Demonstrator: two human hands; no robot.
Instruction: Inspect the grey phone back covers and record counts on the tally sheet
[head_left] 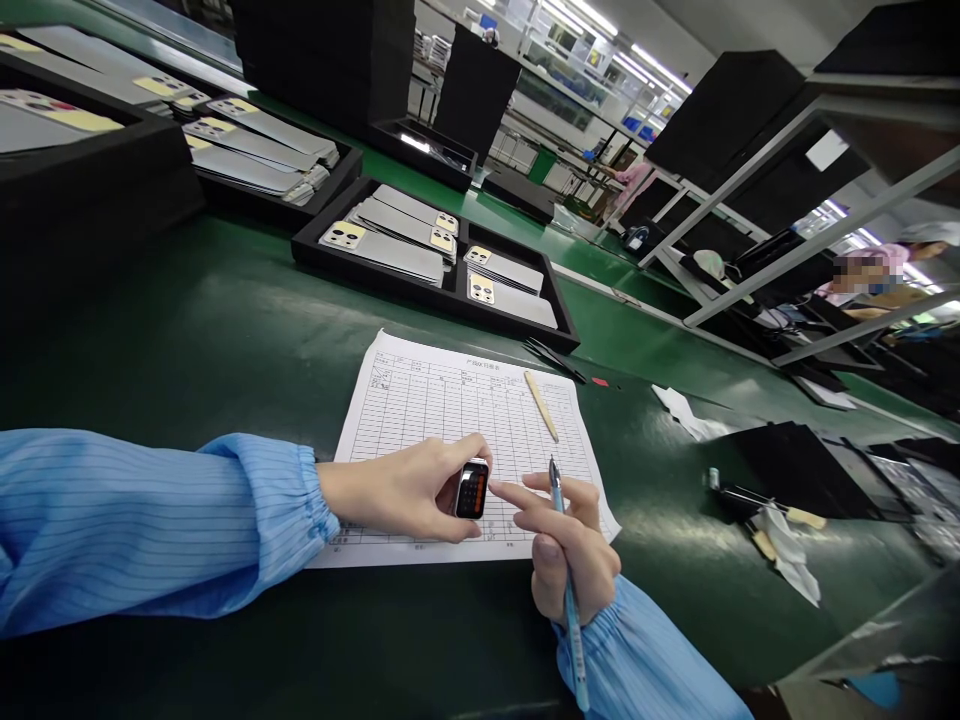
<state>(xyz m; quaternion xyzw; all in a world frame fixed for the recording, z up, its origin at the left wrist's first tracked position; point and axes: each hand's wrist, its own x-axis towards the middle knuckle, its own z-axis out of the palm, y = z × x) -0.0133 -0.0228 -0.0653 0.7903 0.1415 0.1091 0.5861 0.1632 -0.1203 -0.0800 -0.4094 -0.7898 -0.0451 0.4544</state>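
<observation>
Between the thumb and fingers of my left hand [409,490] is a small smartwatch-like device [472,490] with a dark screen showing a grid of keys, some orange. My right hand [574,545] grips a light blue pen [571,610], its tip pointing away from me. The right index finger reaches to the device's right edge, touching it or nearly so. Both hands are over a printed form sheet [420,420] with a table of rows and columns. On the sheet's upper right lies a thin pale yellow stick [541,405].
Black tweezers [555,360] lie beyond the sheet. Behind stands a black divided tray [450,296] of phone back panels, with more trays at left. A white cloth [686,412] and a black sheet [799,465] lie at right. Workers are in the background.
</observation>
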